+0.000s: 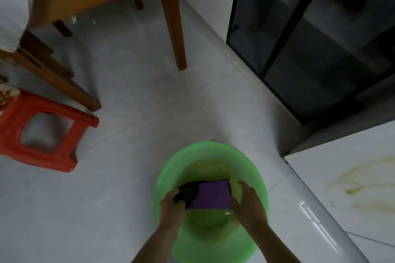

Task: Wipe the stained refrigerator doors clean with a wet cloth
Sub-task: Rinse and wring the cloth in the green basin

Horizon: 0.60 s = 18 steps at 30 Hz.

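A purple cloth [213, 195] with a dark, bunched left end hangs over a green plastic basin [171, 175] of water on the floor. My left hand [172, 205] grips the dark bunched end. My right hand [249, 203] holds the cloth's right edge, fingers partly spread over the basin. To the right stands the white refrigerator door [333, 168], marked with a yellowish streaky stain [354, 186].
A red plastic stool [42, 130] stands at the left. Wooden chair and table legs [173, 19] rise behind it. A dark glass cabinet [310, 34] fills the upper right. Pale floor tiles [132, 100] lie between the stool and the basin.
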Each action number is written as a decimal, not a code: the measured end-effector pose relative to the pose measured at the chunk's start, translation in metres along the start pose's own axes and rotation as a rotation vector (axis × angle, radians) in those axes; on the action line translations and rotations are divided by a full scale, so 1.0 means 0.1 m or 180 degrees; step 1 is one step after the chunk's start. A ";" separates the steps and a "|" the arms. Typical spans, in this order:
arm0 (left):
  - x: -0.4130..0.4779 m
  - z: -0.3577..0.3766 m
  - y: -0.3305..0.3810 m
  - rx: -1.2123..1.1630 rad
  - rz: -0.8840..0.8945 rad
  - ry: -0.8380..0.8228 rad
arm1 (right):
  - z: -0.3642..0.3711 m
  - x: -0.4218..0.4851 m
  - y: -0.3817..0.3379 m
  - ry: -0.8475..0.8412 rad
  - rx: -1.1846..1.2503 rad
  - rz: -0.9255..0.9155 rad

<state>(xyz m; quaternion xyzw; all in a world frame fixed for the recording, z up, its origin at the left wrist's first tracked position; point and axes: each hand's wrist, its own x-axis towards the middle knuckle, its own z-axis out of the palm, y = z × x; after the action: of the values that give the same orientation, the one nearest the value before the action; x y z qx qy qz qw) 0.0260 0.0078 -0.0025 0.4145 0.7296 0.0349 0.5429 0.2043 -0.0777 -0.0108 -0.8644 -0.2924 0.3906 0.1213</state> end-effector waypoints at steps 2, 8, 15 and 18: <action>0.06 0.22 -0.04 -0.0120 -0.0028 -0.0346 | 0.36 0.19 0.00 -0.0087 -0.0471 -0.0413; 0.35 0.54 -0.25 -0.0658 -0.0597 -0.0433 | 1.05 0.42 -0.02 -0.0294 -0.1719 -0.0842; 0.36 0.47 -0.25 -0.1226 -0.0743 -0.0054 | 1.06 0.39 -0.06 -0.0102 -0.0437 -0.0634; 0.27 0.39 -0.12 -0.2082 -0.1193 -0.0551 | 1.07 0.08 -0.34 -0.0300 0.0461 -0.1123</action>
<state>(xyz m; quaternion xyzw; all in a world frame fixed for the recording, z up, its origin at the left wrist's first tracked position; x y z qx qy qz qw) 0.0492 0.0013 -0.0451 0.0804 0.6945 0.1308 0.7029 0.1149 -0.0480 -0.0721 -0.7695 -0.4158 0.4234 0.2360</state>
